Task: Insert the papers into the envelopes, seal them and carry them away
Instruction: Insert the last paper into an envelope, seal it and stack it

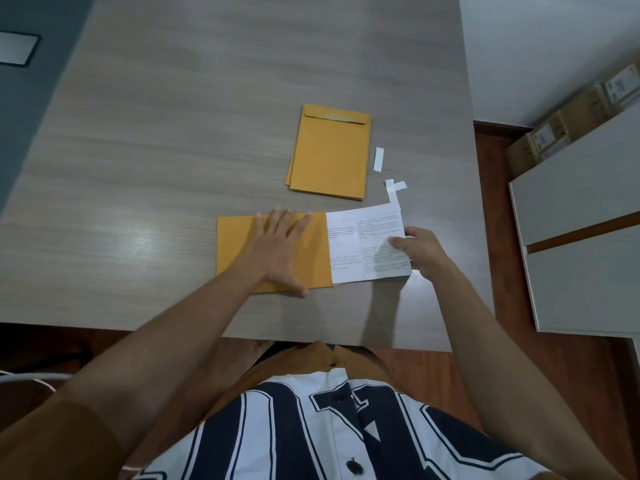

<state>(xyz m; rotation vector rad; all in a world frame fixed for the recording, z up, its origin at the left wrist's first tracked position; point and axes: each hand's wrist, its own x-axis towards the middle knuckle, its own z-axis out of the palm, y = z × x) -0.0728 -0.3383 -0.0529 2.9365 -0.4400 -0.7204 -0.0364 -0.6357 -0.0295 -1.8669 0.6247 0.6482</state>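
Note:
A yellow-brown envelope [239, 247] lies flat on the wooden table [173, 133], its open end to the right. My left hand [282, 251] presses on it with spread, straight fingers. A white printed paper [363, 242] sticks out of the envelope's right end, partly inside. My right hand [420, 249] pinches the paper's right edge between thumb and fingers. Farther back lies a small stack of similar envelopes [329, 157], flap end away from me.
Three white strips lie on the table right of the stack: one strip [379, 159] alone and a crossed pair of strips [394, 189] near the paper's far corner. White cabinets [581, 244] stand to the right, cardboard boxes [568, 123] behind them.

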